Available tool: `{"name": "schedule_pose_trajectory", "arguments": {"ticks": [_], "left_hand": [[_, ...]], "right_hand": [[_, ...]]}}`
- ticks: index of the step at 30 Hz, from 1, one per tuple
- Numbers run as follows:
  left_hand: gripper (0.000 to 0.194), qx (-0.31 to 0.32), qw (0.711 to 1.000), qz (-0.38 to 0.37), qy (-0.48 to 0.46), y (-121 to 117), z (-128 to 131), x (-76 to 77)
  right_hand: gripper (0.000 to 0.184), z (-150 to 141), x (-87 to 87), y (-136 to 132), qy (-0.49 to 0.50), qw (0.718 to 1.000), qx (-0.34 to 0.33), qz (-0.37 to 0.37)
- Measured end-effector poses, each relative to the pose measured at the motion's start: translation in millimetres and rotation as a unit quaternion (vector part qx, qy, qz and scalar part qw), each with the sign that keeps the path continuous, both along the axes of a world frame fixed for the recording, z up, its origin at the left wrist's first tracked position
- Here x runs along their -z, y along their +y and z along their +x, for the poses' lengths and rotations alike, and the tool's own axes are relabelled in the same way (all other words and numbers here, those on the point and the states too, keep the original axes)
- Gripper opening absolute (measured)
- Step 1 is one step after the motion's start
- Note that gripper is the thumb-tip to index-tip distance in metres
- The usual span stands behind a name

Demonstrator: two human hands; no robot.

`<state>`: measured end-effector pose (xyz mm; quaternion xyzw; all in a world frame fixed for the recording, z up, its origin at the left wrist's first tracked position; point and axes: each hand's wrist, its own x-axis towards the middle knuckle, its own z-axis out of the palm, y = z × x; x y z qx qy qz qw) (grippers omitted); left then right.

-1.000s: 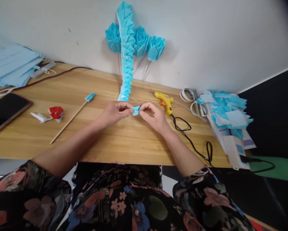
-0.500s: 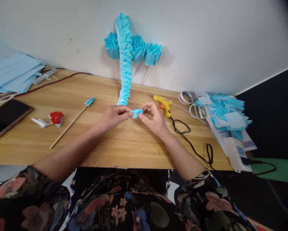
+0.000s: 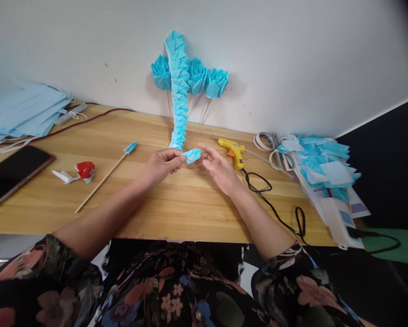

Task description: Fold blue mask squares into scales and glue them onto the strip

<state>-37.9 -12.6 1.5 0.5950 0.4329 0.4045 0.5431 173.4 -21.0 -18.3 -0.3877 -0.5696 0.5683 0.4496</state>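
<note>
Between thumb and fingers, my left hand (image 3: 163,164) pinches a small folded piece of blue fabric (image 3: 191,156) above the table. My right hand (image 3: 220,168) is at the piece's right end, fingers apart; whether a fingertip touches it I cannot tell. Just behind the hands, a tall strip of stacked folded blue pieces (image 3: 179,86) leans against the wall. A thin wooden stick (image 3: 102,182) with a blue folded tip (image 3: 131,147) lies left of my left arm. To the right of my right hand rests a yellow glue gun (image 3: 234,151).
Blue flowers on sticks (image 3: 217,83) lean on the wall. Face masks (image 3: 23,109), a phone (image 3: 16,175) and a red-and-white wrapper (image 3: 85,170) lie left. Tape (image 3: 263,141), scissors (image 3: 279,160), cut blue pieces (image 3: 321,156), a white box (image 3: 340,220) and a black cord (image 3: 275,211) are right.
My right fingers have opened and let go of their pinch on the blue piece. The piece stays in my left hand, now turned with more of its face showing. The view has shifted slightly.
</note>
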Motion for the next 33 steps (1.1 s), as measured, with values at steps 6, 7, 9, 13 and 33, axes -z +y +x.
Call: {"name": "schedule_pose_trajectory", "arguments": {"ticks": [6,7,9,13,33], "left_hand": [[0.028,0.026,1.000,-0.007,-0.012,0.3,2.0,7.6],[0.027,0.039,0.999,-0.007,-0.009,0.5,2.3,8.9],[0.026,0.061,0.998,-0.008,-0.010,1.1,2.6,10.6],[0.032,0.040,0.999,-0.012,-0.002,1.4,1.3,6.6],[0.018,0.090,0.993,-0.069,-0.012,-1.1,-0.4,-4.1]], "right_hand": [[0.023,-9.7,-1.3,-5.8,-0.014,1.000,0.014,-0.020],[0.022,-10.0,-2.1,-6.1,-0.013,0.999,0.018,-0.025],[0.022,-9.3,-3.8,-6.1,-0.007,0.999,0.023,-0.032],[0.020,-5.7,-6.4,-5.6,-0.021,0.999,0.025,-0.016],[0.027,15.1,-26.3,-6.3,-0.289,0.886,0.045,0.359]]}}
